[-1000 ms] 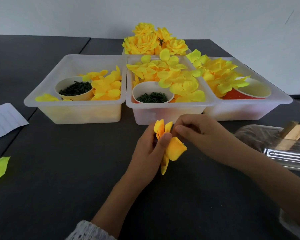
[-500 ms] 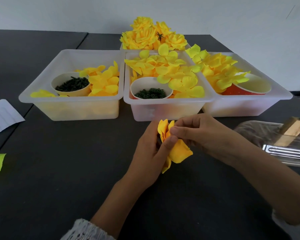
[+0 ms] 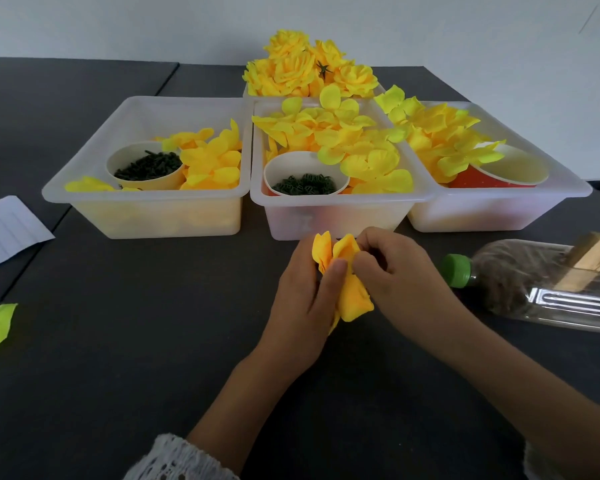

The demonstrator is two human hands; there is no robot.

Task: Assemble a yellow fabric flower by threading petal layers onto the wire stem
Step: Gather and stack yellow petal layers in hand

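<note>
- Yellow fabric, the petal cluster (image 3: 347,289) sits upright between my hands, just above the counter (image 3: 118,341), before the middle bin (image 3: 326,216).
- My left hand (image 3: 302,299) pinches it; my right hand (image 3: 395,271) curls onto its top edge (wire stem hidden).
- Since a moment ago, little differs: both grips have stayed closed.

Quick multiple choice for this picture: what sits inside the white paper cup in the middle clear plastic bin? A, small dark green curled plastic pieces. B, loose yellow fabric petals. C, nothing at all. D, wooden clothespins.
A: the white paper cup in the middle clear plastic bin holds a heap of small dark green curled pieces, while the yellow fabric petals lie around the cup, not in it.
</note>
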